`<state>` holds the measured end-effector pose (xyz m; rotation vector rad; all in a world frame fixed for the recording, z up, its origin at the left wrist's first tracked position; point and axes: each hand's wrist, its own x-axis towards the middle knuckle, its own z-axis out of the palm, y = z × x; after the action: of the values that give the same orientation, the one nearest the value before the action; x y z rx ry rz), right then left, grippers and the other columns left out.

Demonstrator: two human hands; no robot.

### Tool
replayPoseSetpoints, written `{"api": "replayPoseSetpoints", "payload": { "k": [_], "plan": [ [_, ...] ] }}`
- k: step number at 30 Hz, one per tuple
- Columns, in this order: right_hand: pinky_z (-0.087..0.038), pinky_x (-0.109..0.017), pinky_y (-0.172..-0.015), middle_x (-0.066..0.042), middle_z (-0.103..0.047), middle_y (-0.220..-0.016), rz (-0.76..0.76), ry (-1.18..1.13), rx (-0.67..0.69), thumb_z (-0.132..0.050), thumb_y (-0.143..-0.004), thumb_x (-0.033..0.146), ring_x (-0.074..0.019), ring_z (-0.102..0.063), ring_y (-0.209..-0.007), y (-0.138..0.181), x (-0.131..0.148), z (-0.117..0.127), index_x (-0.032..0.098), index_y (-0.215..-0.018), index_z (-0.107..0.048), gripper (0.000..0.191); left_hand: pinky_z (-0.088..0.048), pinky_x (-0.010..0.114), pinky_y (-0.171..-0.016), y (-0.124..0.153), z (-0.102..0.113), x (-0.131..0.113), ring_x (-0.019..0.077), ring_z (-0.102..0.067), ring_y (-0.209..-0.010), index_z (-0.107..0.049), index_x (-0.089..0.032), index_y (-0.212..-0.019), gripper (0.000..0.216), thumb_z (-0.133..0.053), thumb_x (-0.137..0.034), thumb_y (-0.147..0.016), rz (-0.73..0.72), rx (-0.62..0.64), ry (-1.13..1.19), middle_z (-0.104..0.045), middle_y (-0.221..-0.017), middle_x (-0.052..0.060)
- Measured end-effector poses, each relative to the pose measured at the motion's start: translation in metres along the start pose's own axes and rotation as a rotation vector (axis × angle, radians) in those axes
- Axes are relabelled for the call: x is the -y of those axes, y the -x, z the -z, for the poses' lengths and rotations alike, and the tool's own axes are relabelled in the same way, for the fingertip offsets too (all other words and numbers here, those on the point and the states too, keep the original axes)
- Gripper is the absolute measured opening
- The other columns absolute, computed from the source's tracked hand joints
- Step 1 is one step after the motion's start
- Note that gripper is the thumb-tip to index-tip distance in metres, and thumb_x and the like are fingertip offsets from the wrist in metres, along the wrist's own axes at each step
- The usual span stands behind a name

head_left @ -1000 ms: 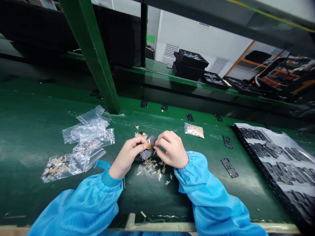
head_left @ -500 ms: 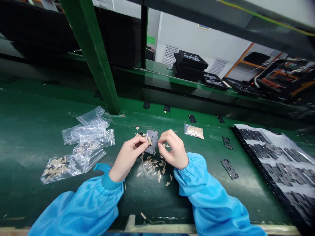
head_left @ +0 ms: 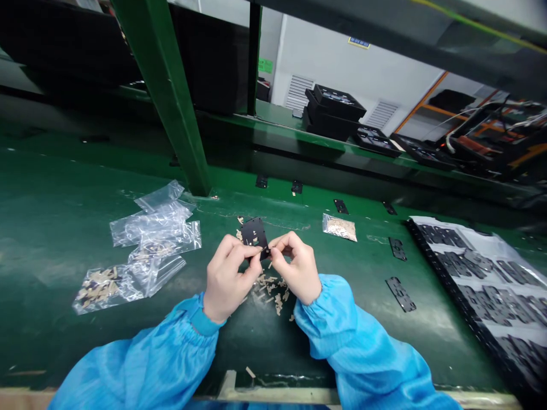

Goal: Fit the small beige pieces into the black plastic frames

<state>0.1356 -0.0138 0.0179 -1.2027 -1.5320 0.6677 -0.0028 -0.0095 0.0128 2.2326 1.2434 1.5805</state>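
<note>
A thin black plate (head_left: 253, 230) with small cut-outs is raised and tilted over the bench, its lower edge pinched by my left hand (head_left: 233, 273). My right hand (head_left: 297, 266) is closed in a pinch at the plate's lower right corner, touching it. Whatever lies between those right fingertips is too small or hidden to name. Below the hands, small tan adhesive-like pieces (head_left: 269, 289) are scattered on the green bench, and a few more tan pieces (head_left: 239, 234) show behind the plate's left side.
Clear zip bags (head_left: 160, 225) lie at left, one holding tan pieces (head_left: 99, 286). A filled small bag (head_left: 339, 227) lies right of centre. Black plates (head_left: 400, 294) lie along the right and back. A tray (head_left: 482, 285) of plates stands far right. A green post (head_left: 171, 97) rises behind.
The plate has been tilted up, from a grey-looking face to a black one. My left hand has shifted to its lower edge, and my right fingers have come down against its corner.
</note>
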Motion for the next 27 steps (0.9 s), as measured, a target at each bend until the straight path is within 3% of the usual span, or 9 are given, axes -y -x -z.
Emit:
{"api": "replayPoseSetpoints", "payload": {
  "k": [9, 14, 27],
  "plan": [
    [-0.049, -0.023, -0.06, -0.001, -0.062, -0.07, 0.131, 0.106, -0.033, -0.05, -0.072, 0.011, -0.0117, -0.059, -0.064, 0.003, 0.002, 0.001, 0.02, -0.065, -0.044, 0.013, -0.043, 0.022, -0.055, 0.004, -0.001, 0.003, 0.0109, -0.05, -0.062, -0.061, -0.017, -0.08, 0.012, -0.057, -0.007, -0.074, -0.123, -0.03, -0.087, -0.047, -0.066, 0.0],
    [-0.048, -0.023, -0.062, -0.001, -0.059, -0.071, 0.15, 0.101, 0.043, -0.051, -0.074, 0.011, -0.0118, -0.057, -0.067, 0.002, 0.004, 0.006, 0.019, -0.067, -0.047, 0.011, -0.043, 0.021, -0.054, 0.001, -0.001, 0.004, 0.0098, -0.049, -0.062, -0.06, -0.016, -0.081, 0.013, -0.059, -0.006, -0.074, -0.174, -0.079, -0.049, -0.046, -0.067, -0.001],
    [-0.045, -0.026, -0.065, -0.002, -0.057, -0.075, 0.206, 0.101, 0.174, -0.05, -0.081, 0.014, -0.0129, -0.054, -0.07, -0.001, 0.011, 0.015, 0.019, -0.073, -0.05, 0.009, -0.042, 0.02, -0.054, -0.001, 0.004, 0.004, 0.0084, -0.048, -0.062, -0.061, -0.015, -0.082, 0.016, -0.06, -0.003, -0.073, -0.171, -0.06, -0.002, -0.046, -0.069, -0.001]
  ]
}}
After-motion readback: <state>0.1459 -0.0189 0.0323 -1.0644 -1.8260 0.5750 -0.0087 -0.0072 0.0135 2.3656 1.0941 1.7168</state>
